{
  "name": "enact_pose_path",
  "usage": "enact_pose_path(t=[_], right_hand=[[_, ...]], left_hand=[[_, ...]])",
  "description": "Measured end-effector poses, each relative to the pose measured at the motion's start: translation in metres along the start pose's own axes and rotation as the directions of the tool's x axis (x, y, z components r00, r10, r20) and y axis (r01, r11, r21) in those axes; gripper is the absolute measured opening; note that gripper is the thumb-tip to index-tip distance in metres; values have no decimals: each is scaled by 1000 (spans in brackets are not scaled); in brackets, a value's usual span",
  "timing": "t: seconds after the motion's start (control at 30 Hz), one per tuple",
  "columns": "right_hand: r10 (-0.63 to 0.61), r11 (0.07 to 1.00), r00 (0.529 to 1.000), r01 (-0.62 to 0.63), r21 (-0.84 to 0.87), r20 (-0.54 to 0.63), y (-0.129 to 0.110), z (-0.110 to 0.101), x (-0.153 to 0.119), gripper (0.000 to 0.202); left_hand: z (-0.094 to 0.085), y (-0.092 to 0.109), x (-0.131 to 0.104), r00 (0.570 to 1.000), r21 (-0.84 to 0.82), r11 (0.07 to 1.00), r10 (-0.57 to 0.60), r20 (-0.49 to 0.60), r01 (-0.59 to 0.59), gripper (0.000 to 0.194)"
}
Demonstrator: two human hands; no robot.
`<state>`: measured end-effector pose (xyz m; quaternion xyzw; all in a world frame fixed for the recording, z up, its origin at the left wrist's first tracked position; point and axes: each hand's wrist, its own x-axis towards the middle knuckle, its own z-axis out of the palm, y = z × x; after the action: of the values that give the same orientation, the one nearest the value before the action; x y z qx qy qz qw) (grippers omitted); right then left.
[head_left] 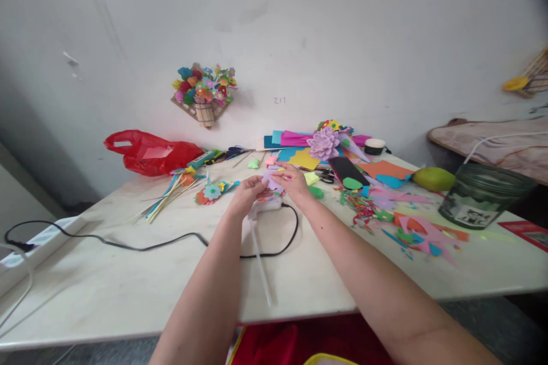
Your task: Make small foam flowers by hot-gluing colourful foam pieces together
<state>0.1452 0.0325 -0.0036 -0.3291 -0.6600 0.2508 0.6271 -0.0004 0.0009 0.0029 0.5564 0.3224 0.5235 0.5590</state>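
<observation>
My left hand point(247, 194) and my right hand point(292, 181) meet over the middle of the white table point(128, 291). Both pinch a small lilac foam flower piece point(272, 180) between their fingertips. Right under the hands lies a white glue gun point(265, 205) with a clear glue stick point(261, 262) sticking out toward me; its black cord point(141, 246) loops left across the table. A small finished foam flower point(212, 191) lies just left of my left hand.
Coloured foam sheets and a large lilac flower point(324, 143) lie at the back, foam scraps point(411, 228) on the right. A dark glass jar point(482, 194), a green fruit point(433, 178), a red plastic bag point(149, 153), coloured sticks point(171, 197), scissors point(233, 151) and a wall bouquet point(204, 91) are around.
</observation>
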Motion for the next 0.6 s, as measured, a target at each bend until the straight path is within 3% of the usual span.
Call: enact_pose_path(t=[0.23,0.4,0.6], right_hand=[[79,990,997,-78,117,-1,-6,-1,-1,21],[300,936,954,-289,202,-23,-10,-5,1,36],[412,881,901,-432,194,136,-18,-9,-4,36]], left_hand=[[-1,0,0,1000,-10,1000,-2,-12,2,29],[1,0,-1,999,-4,1000,-9,-39,8,31],[1,-2,1,998,1,1000,1,-68,-1,33]])
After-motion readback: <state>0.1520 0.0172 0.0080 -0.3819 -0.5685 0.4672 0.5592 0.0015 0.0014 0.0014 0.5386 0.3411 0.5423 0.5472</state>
